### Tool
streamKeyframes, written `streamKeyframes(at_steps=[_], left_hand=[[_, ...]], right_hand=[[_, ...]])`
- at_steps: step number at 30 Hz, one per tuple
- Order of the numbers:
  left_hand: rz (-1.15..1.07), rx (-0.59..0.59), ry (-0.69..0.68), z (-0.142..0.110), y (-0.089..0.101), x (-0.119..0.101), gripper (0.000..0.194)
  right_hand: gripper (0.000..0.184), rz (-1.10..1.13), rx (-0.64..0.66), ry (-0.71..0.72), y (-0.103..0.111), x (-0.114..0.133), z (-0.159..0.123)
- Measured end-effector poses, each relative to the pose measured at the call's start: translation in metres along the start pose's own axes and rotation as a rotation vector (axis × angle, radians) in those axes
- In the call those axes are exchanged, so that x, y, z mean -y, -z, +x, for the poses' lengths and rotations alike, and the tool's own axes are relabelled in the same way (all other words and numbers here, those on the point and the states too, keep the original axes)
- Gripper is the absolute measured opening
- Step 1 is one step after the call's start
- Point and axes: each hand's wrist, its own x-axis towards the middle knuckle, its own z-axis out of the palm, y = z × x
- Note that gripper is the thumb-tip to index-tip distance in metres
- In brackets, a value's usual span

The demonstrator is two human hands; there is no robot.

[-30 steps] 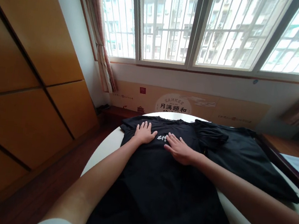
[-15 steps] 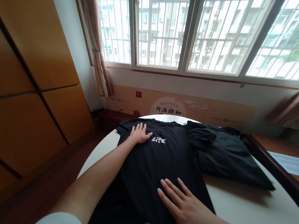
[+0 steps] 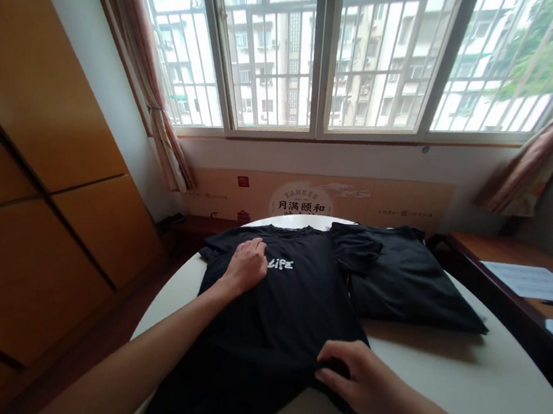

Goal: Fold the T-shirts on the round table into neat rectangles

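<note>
Your black T-shirt (image 3: pixel 267 340) lies spread on the round white table (image 3: pixel 457 377), soft matte knit, rumpled toward you, with the white "LIFE" print (image 3: pixel 280 264) up near the collar, and your hands are well apart on it. Your left hand (image 3: pixel 247 267) sits just beside the print, fingers curled down into the cloth, and you can't quite tell whether it's gripping or only pressing. Your right hand (image 3: pixel 360 382) is out at the shirt's right edge, fingers hooked over and apparently pinching the fabric, thumb hidden underneath. Just beside the shirt, touching its sleeve, there's a dark folded garment (image 3: pixel 411 284), smooth and pillow-shaped. The shirt's lower end runs off the bottom of the view, and black folds blur together there, so its hem is hard to make out
</note>
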Motion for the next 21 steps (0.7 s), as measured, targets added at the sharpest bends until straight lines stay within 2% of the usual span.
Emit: streamKeyframes(at_steps=[2, 3, 4, 6, 7, 8, 9, 11, 15, 18, 21], left_hand=[[-0.145, -0.086, -0.087, -0.031, 0.03, -0.034, 0.026], [-0.228, -0.111, -0.177, -0.05, 0.044, -0.052, 0.022], [-0.301, -0.09, -0.319, -0.07, 0.055, -0.069, 0.02], [-0.345, 0.045, -0.705, -0.109, 0.068, -0.099, 0.014], [-0.321, 0.101, -0.813, -0.125, 0.07, -0.11, 0.015], [-0.287, 0.148, -0.859, -0.139, 0.07, -0.118, 0.018], [-0.25, 0.185, -0.853, -0.149, 0.069, -0.123, 0.023], [-0.185, 0.217, -0.726, -0.159, 0.064, -0.126, 0.026], [-0.085, 0.195, -0.47, -0.156, 0.057, -0.122, 0.018], [-0.038, 0.215, -0.477, -0.155, 0.054, -0.12, 0.006], [-0.014, 0.269, -0.54, -0.159, 0.053, -0.119, 0.016]], right_hand=[[0.02, 0.064, 0.001, -0.029, 0.005, -0.008, 0.009], [0.022, 0.088, 0.02, -0.028, 0.007, -0.012, 0.014], [0.024, 0.113, 0.041, -0.022, 0.008, -0.015, 0.017], [0.027, 0.169, 0.073, -0.014, 0.009, -0.02, 0.023], [0.028, 0.192, 0.078, -0.015, 0.009, -0.021, 0.024], [0.029, 0.208, 0.078, -0.018, 0.009, -0.022, 0.025], [0.029, 0.217, 0.074, -0.025, 0.01, -0.022, 0.025], [0.031, 0.221, 0.064, -0.034, 0.01, -0.023, 0.026], [0.035, 0.214, 0.067, -0.023, 0.011, -0.024, 0.027], [0.035, 0.204, 0.069, -0.016, 0.011, -0.024, 0.028], [0.034, 0.204, 0.07, -0.023, 0.011, -0.022, 0.027]])
